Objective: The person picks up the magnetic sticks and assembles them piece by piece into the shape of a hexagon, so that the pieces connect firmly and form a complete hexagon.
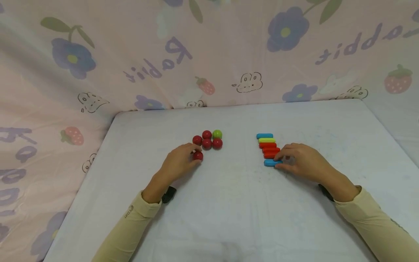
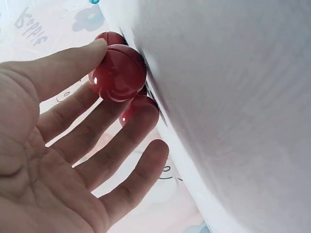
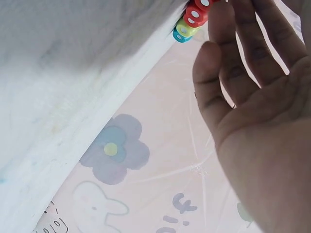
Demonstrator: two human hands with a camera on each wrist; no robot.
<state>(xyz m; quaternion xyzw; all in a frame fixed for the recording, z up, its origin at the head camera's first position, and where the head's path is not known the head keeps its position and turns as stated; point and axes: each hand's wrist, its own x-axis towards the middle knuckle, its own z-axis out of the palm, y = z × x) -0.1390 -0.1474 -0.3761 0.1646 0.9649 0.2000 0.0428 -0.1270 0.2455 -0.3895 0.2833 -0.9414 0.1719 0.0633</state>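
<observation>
Red balls (image 1: 207,144), centre: glossy, smooth, plastic-looking. Coloured sticks (image 1: 267,145), right of centre: smooth plastic look. Bench (image 1: 222,207), lower middle: matt. Backdrop (image 1: 226,54), top: cloth-like, creased.

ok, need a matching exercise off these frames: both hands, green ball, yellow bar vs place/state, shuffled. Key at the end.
1. Left hand
2. Green ball
3. Right hand
4. Yellow bar

A. Pinches the nearest blue bar
B. Between the farthest blue bar and a red bar
C. Holds the nearest red ball
D. Far right corner of the ball cluster

Pairs: 1-C, 2-D, 3-A, 4-B
</observation>
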